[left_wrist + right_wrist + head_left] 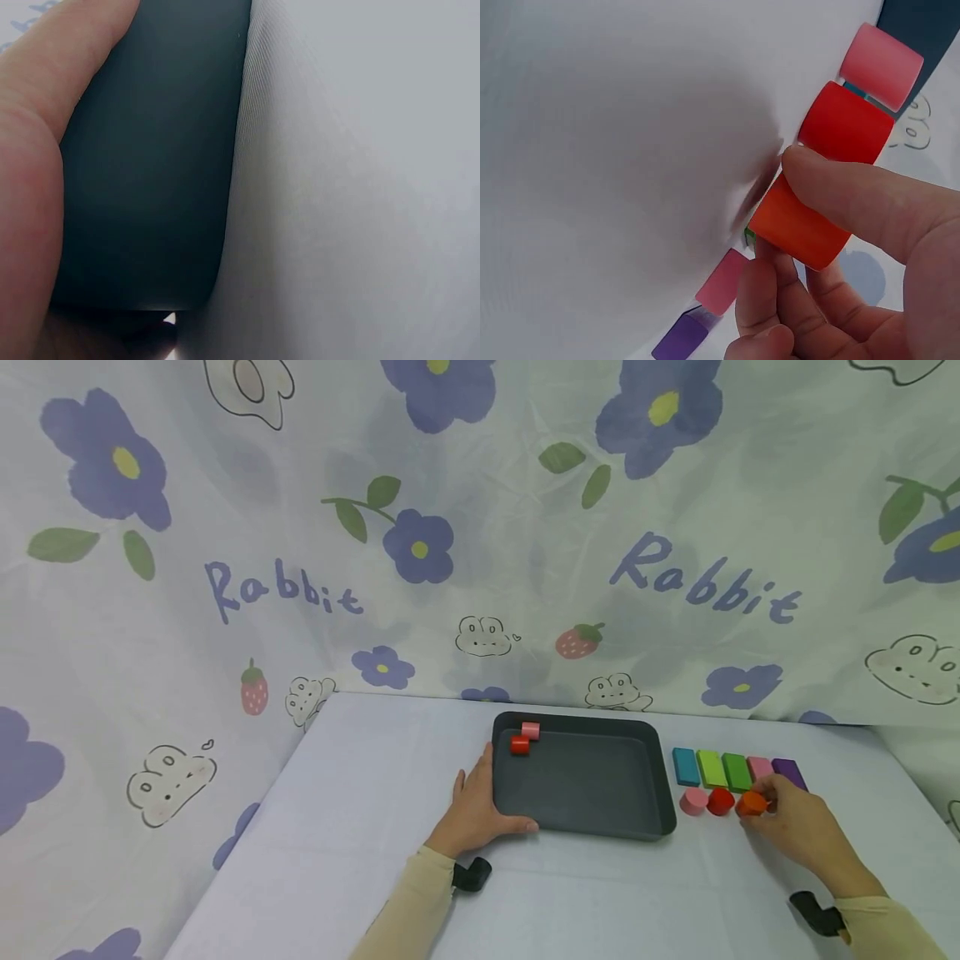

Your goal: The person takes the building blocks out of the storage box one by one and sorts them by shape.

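Note:
My left hand (472, 810) rests against the near left corner of a dark grey tray (585, 829), its thumb along the front rim and its fingers along the left side. In the left wrist view the thumb (45, 97) lies on the tray's outer wall (157, 165). My right hand (802, 827) pinches an orange cylinder (802, 225) between thumb and fingers, at the right end of a short row. Beside it stand a red cylinder (721, 802) and a pink cylinder (693, 802). Inside the tray, a pink cylinder (530, 731) and a red cylinder (520, 745) lie at the far left.
Behind the cylinders is a row of flat blocks: blue (686, 767), yellow-green (712, 768), green (737, 772), pink (761, 767) and purple (790, 772). A white cloth covers the table (337, 793). A patterned curtain (480, 568) hangs behind.

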Action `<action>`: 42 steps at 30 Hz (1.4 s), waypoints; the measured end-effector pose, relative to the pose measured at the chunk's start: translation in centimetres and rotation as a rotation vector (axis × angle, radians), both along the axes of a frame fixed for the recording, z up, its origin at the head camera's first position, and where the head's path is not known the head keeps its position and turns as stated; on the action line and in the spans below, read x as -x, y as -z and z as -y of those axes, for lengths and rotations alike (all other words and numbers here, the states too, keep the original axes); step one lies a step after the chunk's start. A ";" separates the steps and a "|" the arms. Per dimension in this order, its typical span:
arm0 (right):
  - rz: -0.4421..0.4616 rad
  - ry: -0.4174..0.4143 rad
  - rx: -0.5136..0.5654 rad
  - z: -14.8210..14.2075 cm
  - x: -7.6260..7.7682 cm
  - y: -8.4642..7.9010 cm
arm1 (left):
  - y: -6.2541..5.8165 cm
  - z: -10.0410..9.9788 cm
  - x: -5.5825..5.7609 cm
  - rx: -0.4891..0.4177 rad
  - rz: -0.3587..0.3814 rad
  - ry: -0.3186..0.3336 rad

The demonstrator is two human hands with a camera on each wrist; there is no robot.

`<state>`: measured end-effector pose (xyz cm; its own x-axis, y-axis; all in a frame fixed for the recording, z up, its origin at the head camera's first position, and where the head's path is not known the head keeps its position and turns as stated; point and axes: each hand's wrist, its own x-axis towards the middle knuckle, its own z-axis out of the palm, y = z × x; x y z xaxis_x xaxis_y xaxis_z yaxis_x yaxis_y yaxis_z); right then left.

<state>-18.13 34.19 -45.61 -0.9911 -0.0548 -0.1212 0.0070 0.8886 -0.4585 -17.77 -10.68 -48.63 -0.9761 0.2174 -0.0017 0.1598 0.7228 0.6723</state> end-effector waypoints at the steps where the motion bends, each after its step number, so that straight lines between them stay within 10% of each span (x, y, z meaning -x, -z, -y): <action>1: 0.005 0.002 -0.004 0.0 0.0 0.1 | 0.0 0.0 0.0 -0.001 0.001 0.000; 24: 0.059 0.025 0.016 0.0 0.1 0.0 | 0.1 0.0 0.0 0.010 0.010 -0.003; 42: -0.175 0.030 0.046 2.8 -1.2 -3.1 | 0.0 0.0 0.0 -0.007 0.002 0.000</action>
<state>-16.91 31.38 -42.50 -0.9981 -0.0263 0.0554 -0.0503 0.8673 -0.4953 -17.72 -10.69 -48.59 -0.9761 0.2171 -0.0022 0.1582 0.7181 0.6778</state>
